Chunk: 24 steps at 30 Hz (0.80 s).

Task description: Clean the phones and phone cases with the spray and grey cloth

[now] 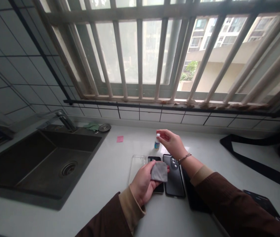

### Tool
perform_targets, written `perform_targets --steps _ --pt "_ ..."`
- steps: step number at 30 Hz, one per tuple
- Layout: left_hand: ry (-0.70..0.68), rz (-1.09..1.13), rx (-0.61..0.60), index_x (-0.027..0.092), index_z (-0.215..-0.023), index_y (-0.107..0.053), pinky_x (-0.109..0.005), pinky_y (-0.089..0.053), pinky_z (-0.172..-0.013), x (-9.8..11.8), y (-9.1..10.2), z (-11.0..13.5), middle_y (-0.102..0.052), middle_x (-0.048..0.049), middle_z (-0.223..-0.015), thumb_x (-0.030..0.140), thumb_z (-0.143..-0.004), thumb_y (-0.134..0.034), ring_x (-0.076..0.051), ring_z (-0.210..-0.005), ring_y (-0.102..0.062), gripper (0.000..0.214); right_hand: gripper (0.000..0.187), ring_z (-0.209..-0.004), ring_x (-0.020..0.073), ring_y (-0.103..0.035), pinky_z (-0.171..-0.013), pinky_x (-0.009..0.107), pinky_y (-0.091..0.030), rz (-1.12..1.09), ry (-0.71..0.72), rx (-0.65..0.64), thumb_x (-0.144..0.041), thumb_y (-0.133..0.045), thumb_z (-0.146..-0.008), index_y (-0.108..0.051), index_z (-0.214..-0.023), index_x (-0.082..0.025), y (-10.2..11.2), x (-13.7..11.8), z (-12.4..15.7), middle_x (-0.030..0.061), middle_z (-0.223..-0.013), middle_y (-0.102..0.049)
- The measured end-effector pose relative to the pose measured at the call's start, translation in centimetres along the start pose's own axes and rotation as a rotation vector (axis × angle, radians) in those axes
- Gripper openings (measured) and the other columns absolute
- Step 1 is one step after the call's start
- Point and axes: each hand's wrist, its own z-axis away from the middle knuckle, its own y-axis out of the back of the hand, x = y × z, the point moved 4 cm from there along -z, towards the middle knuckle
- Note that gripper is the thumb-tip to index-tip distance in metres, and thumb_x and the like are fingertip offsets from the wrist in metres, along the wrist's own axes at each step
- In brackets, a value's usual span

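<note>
Small white-capped bottle, blue on label, stands upright beyond square grey cloth held in left hand.

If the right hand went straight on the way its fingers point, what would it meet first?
The right hand would first meet the small bottle, whose white cap sits right at its fingertips. They look in contact already, though depth in this one view leaves a slight gap possible.

A free lane runs along the bench between the sink at lower left and the clear phone case near the centre. The small upright bottle obstructs mid-frame, a black strap the right; window bars close off the top.
</note>
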Motion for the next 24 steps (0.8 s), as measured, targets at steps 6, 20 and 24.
perform_targets --steps 6,20,24 --pt "-0.043 -0.034 0.008 0.008 -0.117 -0.07 -0.035 -0.061 -0.086 0.1 -0.1 0.2 -0.077 -0.0233 -0.118 0.029 -0.104 -0.055 -0.026 -0.102 -0.078 0.029 0.039 -0.117 0.0243 -0.074 -0.113 0.045 -0.055 -0.036 0.031 0.028 -0.042 -0.079 -0.09 -0.071 -0.125 -0.028 1.5 -1.2 0.0 0.0062 -0.128 -0.076" --pt "-0.076 -0.063 0.015 0.008 -0.115 -0.07 -0.035 -0.062 -0.086 0.4 -0.4 0.5 -0.078 -0.023 -0.117 0.025 -0.104 -0.055 -0.026 -0.102 -0.078 0.025 0.028 -0.109 0.0252 -0.076 -0.104 0.045 -0.061 0.018 -0.037 0.093 -0.047 -0.072 -0.096 -0.074 -0.114 -0.025 4.7 -2.9 3.5 0.0087 -0.119 -0.078" --pt "-0.071 -0.062 0.018 0.01 -0.114 -0.07 -0.034 -0.062 -0.083 0.4 -0.3 0.3 -0.079 -0.0215 -0.113 0.027 -0.103 -0.056 -0.028 -0.103 -0.078 0.025 0.026 -0.11 0.0242 -0.076 -0.1 0.04 -0.063 -0.012 -0.028 0.089 -0.047 -0.069 -0.098 -0.074 -0.109 -0.024 4.8 -3.8 4.2 0.0094 -0.122 -0.077"
